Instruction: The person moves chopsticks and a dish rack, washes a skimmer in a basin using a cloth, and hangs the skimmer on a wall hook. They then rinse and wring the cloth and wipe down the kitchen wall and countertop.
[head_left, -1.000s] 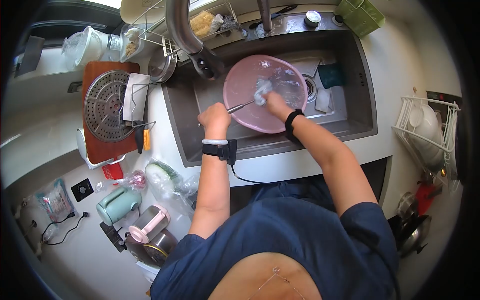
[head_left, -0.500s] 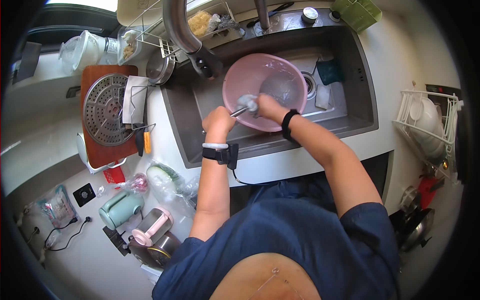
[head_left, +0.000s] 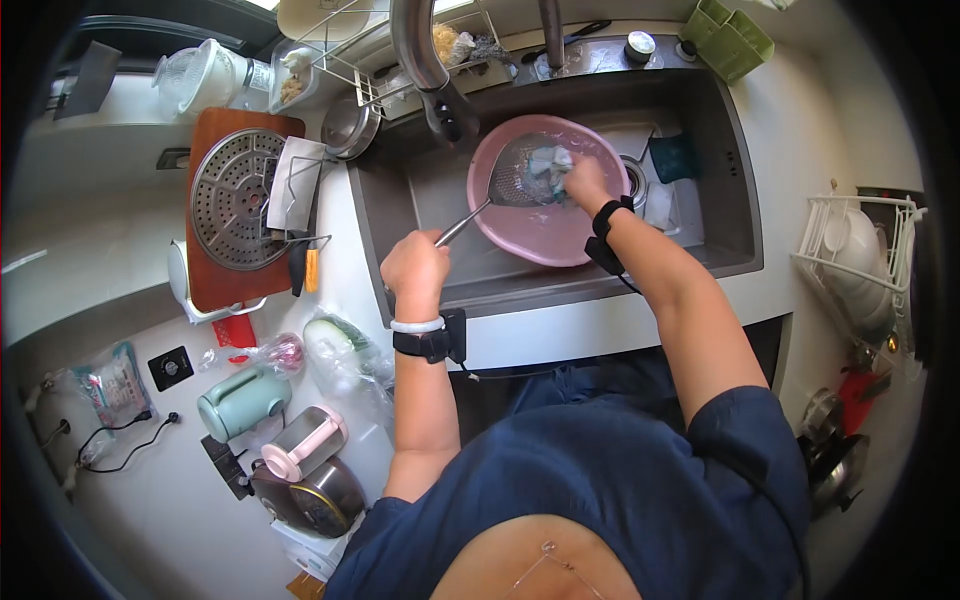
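Observation:
My left hand [head_left: 414, 268] is closed around the metal handle of a skimmer [head_left: 508, 183], left of the pink basin [head_left: 553, 250]. The skimmer's wide perforated head is over the inside of the basin. With my right hand [head_left: 587, 182] I grip a pale, wet-looking cloth [head_left: 548, 164] against the skimmer's head. The fingers of that hand are partly hidden by the cloth. Water seems to lie in the basin, which stands in a dark sink [head_left: 425, 230].
Above the sink's left part hangs a faucet [head_left: 447, 110]. A wooden board [head_left: 215, 285] with a perforated steamer plate [head_left: 235, 200] stands left of the sink. A dish rack [head_left: 860, 240] is at right, and a mint kettle [head_left: 243, 402] at lower left.
The skimmer's head has come into view over the basin, with the cloth spread on it. My right hand has moved up and right; my left hand is slightly lower.

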